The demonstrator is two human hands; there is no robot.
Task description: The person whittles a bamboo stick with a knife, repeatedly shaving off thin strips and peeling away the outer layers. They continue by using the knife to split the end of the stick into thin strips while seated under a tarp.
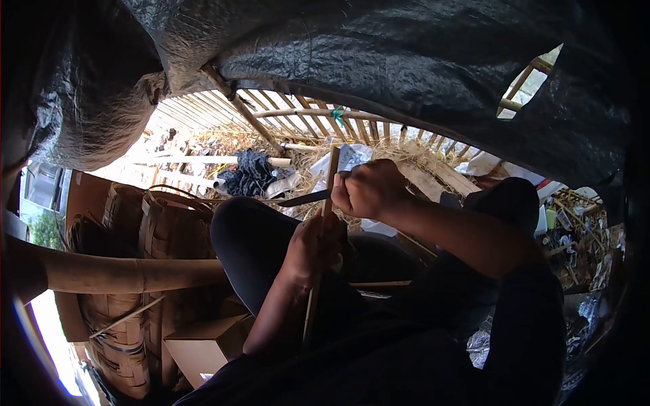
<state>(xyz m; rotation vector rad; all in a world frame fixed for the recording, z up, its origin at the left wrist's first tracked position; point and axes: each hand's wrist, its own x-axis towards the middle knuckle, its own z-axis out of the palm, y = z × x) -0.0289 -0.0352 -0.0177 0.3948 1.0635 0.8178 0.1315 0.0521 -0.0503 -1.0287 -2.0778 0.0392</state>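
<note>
In the head view, my left hand (313, 245) is closed around a narrow bamboo strip (332, 169), which stands nearly upright above my lap. The strip's lower part runs down past my left wrist. My right hand (369, 189) is wrapped round the handle of a knife (302, 199), to the upper right of my left hand. The dark blade points left and lies across the strip, just above my left fingers. Most of the handle is hidden in my right fist.
Woven baskets (122, 318) and a cardboard box (203, 342) stand at the left, beside a thick bamboo pole (156, 275). Dark plastic sheeting (379, 61) hangs overhead. Beyond my knees are a bamboo fence (305, 115), a dark cloth bundle (250, 174), straw and litter.
</note>
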